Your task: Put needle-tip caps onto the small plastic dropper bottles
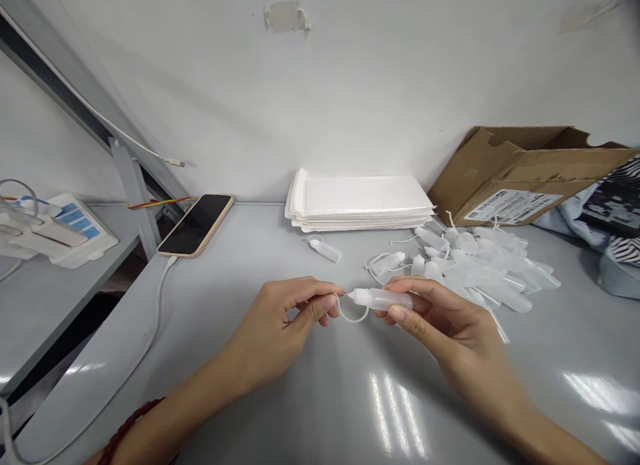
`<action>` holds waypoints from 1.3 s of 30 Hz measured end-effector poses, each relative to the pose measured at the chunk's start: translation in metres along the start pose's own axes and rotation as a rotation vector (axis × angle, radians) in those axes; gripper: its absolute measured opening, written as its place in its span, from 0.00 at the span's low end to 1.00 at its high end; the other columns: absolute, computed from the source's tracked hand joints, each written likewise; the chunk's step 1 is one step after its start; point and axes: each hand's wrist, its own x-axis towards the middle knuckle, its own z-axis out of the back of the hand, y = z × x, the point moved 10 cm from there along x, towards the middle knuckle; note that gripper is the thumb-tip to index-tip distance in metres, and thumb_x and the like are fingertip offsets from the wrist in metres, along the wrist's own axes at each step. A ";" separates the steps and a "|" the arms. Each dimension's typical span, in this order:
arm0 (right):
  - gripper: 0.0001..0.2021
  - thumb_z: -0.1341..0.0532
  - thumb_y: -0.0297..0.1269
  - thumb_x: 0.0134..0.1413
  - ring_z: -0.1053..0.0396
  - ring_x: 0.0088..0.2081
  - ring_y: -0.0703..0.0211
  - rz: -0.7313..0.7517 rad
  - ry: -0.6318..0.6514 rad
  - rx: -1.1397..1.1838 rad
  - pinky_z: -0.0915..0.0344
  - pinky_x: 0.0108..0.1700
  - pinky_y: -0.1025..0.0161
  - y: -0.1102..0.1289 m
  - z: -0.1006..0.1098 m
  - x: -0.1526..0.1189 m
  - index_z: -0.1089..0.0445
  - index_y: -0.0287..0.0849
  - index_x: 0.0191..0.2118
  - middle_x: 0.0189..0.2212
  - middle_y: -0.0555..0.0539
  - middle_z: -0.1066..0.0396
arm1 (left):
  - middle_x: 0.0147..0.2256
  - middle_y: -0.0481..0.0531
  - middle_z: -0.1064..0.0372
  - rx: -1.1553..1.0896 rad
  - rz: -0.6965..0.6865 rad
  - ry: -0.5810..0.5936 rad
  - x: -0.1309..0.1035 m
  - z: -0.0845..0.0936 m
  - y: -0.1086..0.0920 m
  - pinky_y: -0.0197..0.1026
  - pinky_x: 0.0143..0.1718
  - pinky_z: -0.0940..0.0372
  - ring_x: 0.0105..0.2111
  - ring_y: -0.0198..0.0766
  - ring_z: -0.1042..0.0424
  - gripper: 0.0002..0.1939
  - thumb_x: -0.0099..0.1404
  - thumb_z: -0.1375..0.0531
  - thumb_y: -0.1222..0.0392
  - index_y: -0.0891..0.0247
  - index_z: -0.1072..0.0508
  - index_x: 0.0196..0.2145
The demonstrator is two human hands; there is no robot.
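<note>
A small translucent needle-tip squeeze bottle point(387, 299) lies sideways between the fingers of my right hand point(450, 318), its tip pointing left. From its white neck a thin strap point(354, 320) loops to the left. The fingers of my left hand point(290, 325) pinch the strap's end close to the needle tip; the small cap there is mostly hidden by my fingertips. Behind my hands, one similar small bottle point(326, 250) rests alone on the table. To the right lies a loose pile of such bottles point(480, 265), some with straps showing.
White padded envelopes point(360, 195) are stacked against the wall. An open cardboard box point(520, 175) tilts at the back right, beside bundled cloth point(620, 265). A phone point(197, 225) with a white cable point(157, 312) lies left; a power strip point(45, 232) sits on the side table.
</note>
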 end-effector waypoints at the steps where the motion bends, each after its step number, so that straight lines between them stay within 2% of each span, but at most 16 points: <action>1: 0.08 0.36 0.42 0.50 0.29 0.29 0.61 0.007 -0.001 0.000 0.31 0.31 0.64 0.000 0.000 0.000 0.28 0.50 0.38 0.29 0.51 0.27 | 0.28 0.46 0.29 0.000 0.002 0.000 0.000 0.000 0.000 0.34 0.31 0.37 0.28 0.33 0.32 0.12 0.67 0.48 0.59 0.61 0.24 0.36; 22: 0.05 0.36 0.38 0.50 0.33 0.24 0.64 0.103 -0.002 -0.010 0.32 0.26 0.65 0.010 0.002 0.001 0.26 0.48 0.35 0.31 0.49 0.30 | 0.27 0.46 0.30 0.080 -0.073 -0.001 0.000 -0.001 -0.006 0.35 0.32 0.37 0.28 0.33 0.32 0.13 0.67 0.49 0.60 0.62 0.25 0.33; 27: 0.05 0.36 0.36 0.50 0.32 0.27 0.64 0.111 0.015 0.005 0.32 0.28 0.65 0.011 0.001 0.000 0.26 0.49 0.36 0.33 0.50 0.29 | 0.27 0.46 0.30 0.092 -0.083 -0.004 0.000 -0.001 -0.006 0.34 0.31 0.38 0.28 0.32 0.32 0.13 0.67 0.49 0.61 0.62 0.25 0.34; 31: 0.05 0.36 0.38 0.51 0.33 0.27 0.62 0.122 -0.001 -0.047 0.33 0.29 0.63 0.012 0.002 -0.001 0.25 0.48 0.36 0.33 0.48 0.29 | 0.27 0.46 0.30 0.087 -0.103 -0.001 -0.001 -0.002 -0.008 0.33 0.32 0.38 0.28 0.32 0.32 0.12 0.67 0.49 0.62 0.62 0.25 0.35; 35: 0.06 0.37 0.40 0.52 0.32 0.34 0.56 0.138 -0.018 -0.085 0.32 0.33 0.60 0.015 0.004 -0.003 0.26 0.48 0.36 0.33 0.47 0.28 | 0.27 0.47 0.30 0.117 -0.146 -0.012 -0.002 -0.002 -0.009 0.34 0.31 0.37 0.28 0.33 0.32 0.13 0.68 0.50 0.62 0.62 0.25 0.36; 39: 0.05 0.37 0.38 0.52 0.32 0.37 0.55 0.194 0.015 -0.101 0.33 0.33 0.61 0.019 0.002 -0.003 0.26 0.49 0.37 0.34 0.47 0.28 | 0.28 0.48 0.30 0.169 -0.202 0.000 -0.003 -0.006 -0.010 0.35 0.31 0.38 0.28 0.33 0.32 0.13 0.68 0.51 0.63 0.63 0.26 0.38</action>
